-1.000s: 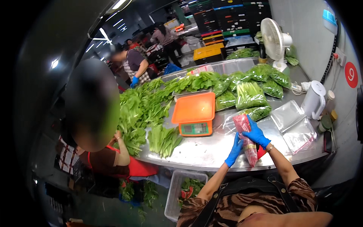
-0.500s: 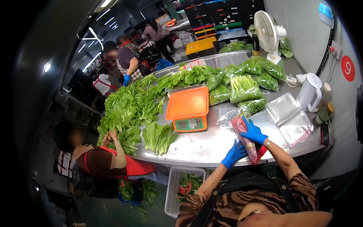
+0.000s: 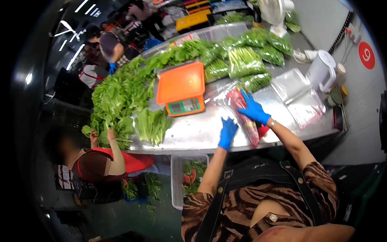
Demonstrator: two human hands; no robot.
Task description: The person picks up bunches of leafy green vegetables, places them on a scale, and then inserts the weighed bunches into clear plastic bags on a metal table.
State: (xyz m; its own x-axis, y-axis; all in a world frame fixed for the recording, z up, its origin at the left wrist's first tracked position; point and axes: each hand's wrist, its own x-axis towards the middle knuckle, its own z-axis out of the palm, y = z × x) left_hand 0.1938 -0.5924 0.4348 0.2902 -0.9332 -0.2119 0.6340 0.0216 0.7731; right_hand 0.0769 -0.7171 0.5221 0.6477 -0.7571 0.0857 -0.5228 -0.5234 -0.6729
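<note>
My right hand (image 3: 254, 109), in a blue glove, lies over a long red-and-pink plastic package (image 3: 244, 117) on the metal table. Its fingers are stretched out across the package. Left of the package, my blue-gloved left hand (image 3: 228, 133) is open, its fingers apart over the table top, and it holds nothing. Crumpled clear plastic (image 3: 217, 93) lies at the package's far end. An orange scale (image 3: 182, 86) with a tray on top stands to the left. Beyond my hands are clear bags of green vegetables (image 3: 246, 62).
Loose leafy greens (image 3: 115, 92) cover the table's left side, where a co-worker (image 3: 100, 161) handles some. Flat clear bags (image 3: 291, 85), a white kettle (image 3: 321, 69) and jars (image 3: 333, 97) are at right. Below the table edge stands a plastic crate (image 3: 176, 181). A fan (image 3: 272, 12) stands at the back.
The whole view has shifted, so the table sits higher and farther left. My left hand has drawn slightly away from the package, while my right hand stays on it.
</note>
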